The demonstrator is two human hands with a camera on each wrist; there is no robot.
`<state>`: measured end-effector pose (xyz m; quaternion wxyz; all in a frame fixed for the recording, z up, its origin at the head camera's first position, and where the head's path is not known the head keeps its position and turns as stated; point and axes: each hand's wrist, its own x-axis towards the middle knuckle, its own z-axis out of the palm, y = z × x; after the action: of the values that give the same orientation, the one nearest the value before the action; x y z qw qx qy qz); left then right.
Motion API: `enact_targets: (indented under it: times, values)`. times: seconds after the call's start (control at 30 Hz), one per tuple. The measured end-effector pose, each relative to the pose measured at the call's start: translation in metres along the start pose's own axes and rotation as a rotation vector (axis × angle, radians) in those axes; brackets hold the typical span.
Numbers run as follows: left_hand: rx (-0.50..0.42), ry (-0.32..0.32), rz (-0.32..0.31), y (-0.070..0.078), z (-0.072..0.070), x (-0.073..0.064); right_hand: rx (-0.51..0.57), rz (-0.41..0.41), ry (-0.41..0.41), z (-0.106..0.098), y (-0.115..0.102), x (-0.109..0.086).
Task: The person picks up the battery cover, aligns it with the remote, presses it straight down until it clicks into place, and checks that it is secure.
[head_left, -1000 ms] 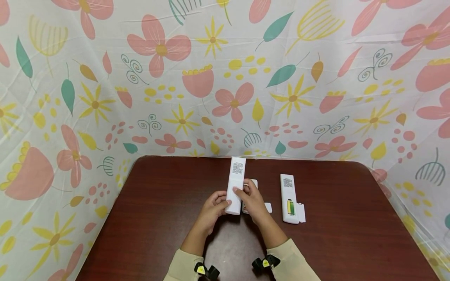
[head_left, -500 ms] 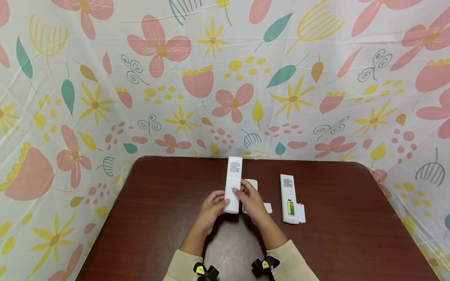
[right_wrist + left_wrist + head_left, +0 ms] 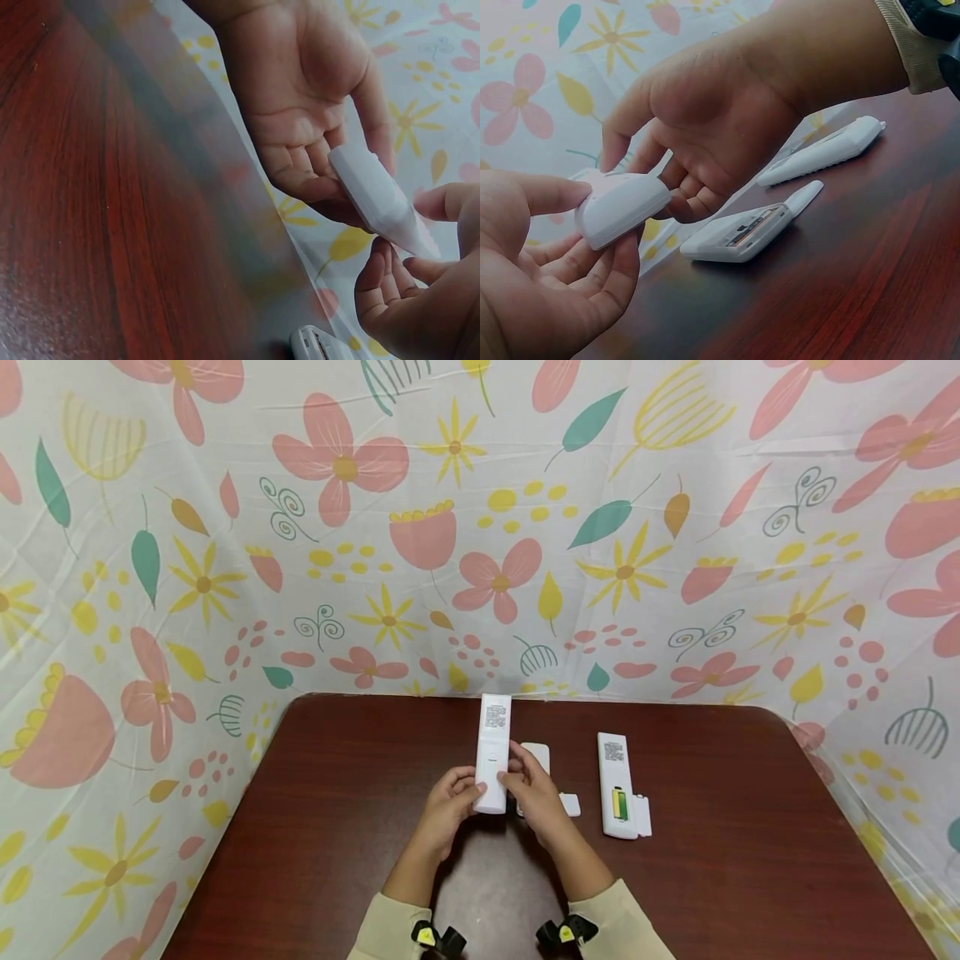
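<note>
A white remote control (image 3: 492,747) is held up over the table, its back with a printed label facing me. My left hand (image 3: 447,808) grips its lower left edge, thumb on the back and fingers beneath. From the other side my right hand (image 3: 536,797) holds it, the thumb pressing the back near the lower end. In the left wrist view the battery compartment of a second white remote (image 3: 739,238) is uncovered, and a cover (image 3: 805,196) sits beside it; in the head view the right hand partly hides this remote.
To the right lies a third white remote (image 3: 615,764), back up, with batteries (image 3: 620,803) visible in its compartment and a cover (image 3: 642,816) at its side. The dark wooden table (image 3: 360,752) meets a flowered cloth (image 3: 495,527) at its back edge.
Both hands have shifted the held remote slightly left. My right thumb has slid down its back toward the lower end, uncovering a small dark mark.
</note>
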<state>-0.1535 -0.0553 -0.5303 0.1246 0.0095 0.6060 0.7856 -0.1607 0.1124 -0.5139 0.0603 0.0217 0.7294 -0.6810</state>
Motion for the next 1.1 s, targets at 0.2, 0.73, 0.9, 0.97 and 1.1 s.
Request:
enact_targets:
  times: [0.2,0.73,0.9,0.97,1.1]
  values:
    - [-0.006,0.042,-0.025,0.0,-0.003,0.001,0.008,0.004,-0.019,0.002,0.002,-0.001]
    - [-0.023,0.082,-0.018,0.0,-0.013,0.004,0.044,-0.006,-0.053,0.014,0.008,-0.001]
    - [-0.005,0.067,-0.023,0.0,-0.017,0.005,0.039,-0.008,-0.06,0.015,0.01,0.0]
    - [0.012,0.063,-0.018,0.0,-0.018,0.005,0.03,-0.004,-0.058,0.016,0.01,0.001]
    - [0.034,0.068,-0.021,0.001,-0.02,0.006,-0.003,-0.001,-0.051,0.018,0.011,0.001]
